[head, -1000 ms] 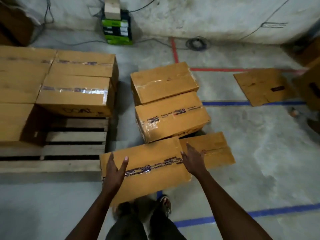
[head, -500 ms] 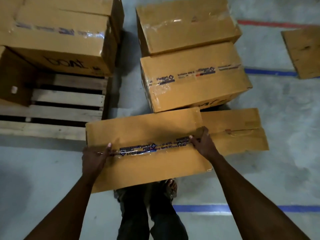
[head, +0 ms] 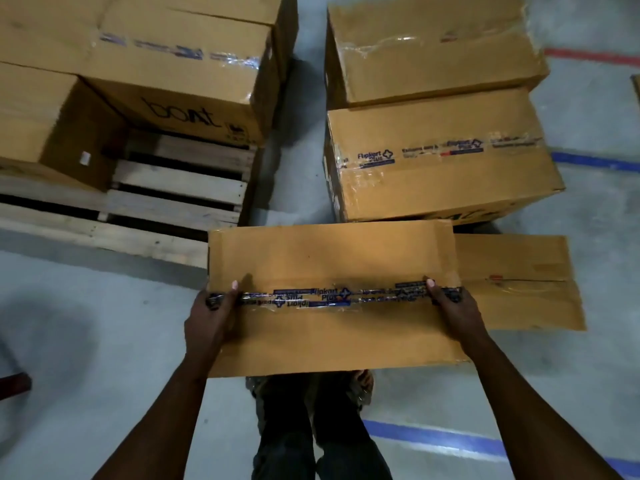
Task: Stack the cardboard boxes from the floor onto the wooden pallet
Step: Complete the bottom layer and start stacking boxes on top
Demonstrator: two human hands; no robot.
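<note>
Both the left hand (head: 207, 323) and right hand (head: 453, 308) grip, fingers curled over its ends, a cardboard box (head: 332, 327) with "Flipkart Plus" tape above the floor (head: 86, 341), before another Flipkart-taped box (head: 443, 168) and the wooden pallet (head: 173, 202) bearing a "boat"-marked box (head: 180, 81).

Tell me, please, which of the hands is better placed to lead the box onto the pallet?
The left hand, probably. It grips the held box at the end nearest the wooden pallet, whose bare slats lie just to the left. The right hand grips the far end, beside the floor boxes.
</note>
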